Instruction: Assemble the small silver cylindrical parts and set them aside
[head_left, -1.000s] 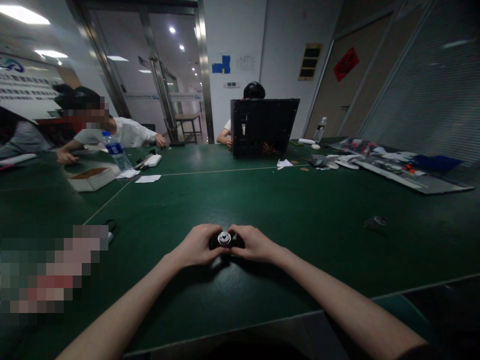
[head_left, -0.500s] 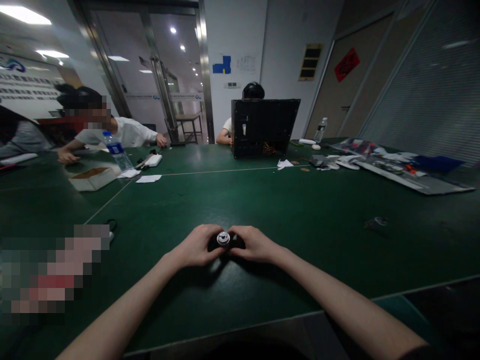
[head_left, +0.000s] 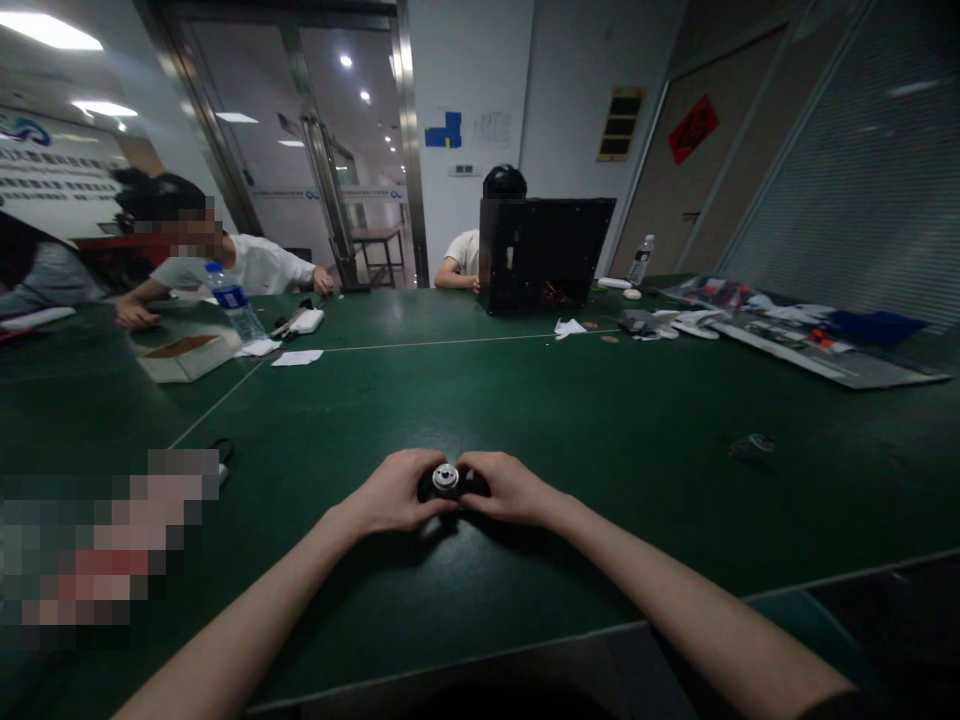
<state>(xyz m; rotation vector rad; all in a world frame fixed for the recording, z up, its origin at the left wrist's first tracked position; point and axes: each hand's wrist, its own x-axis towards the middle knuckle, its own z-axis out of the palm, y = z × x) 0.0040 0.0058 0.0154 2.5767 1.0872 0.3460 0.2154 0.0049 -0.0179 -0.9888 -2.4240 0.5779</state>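
Between my two hands, low over the green table [head_left: 450,390], is a small dark part with a round silver end [head_left: 445,477], which looks like a small motor. The silver end faces up and has a dark centre. My left hand [head_left: 405,490] is closed around its left side, with thumb and fingers curled in. From the right, my right hand [head_left: 508,487] grips the dark portion in the same way. The fingertips of both hands nearly meet. Most of the part's body is hidden by my fingers.
A small dark object [head_left: 752,446] lies to the right. Farther back are a black computer case [head_left: 547,255] with a co-worker behind it, a white box [head_left: 187,358], a water bottle [head_left: 236,303] and a cluttered board [head_left: 825,350]. Another person sits at the left.
The black computer case has shifted to the right, showing more of the co-worker's arm beside it. My hands and the part have hardly moved.
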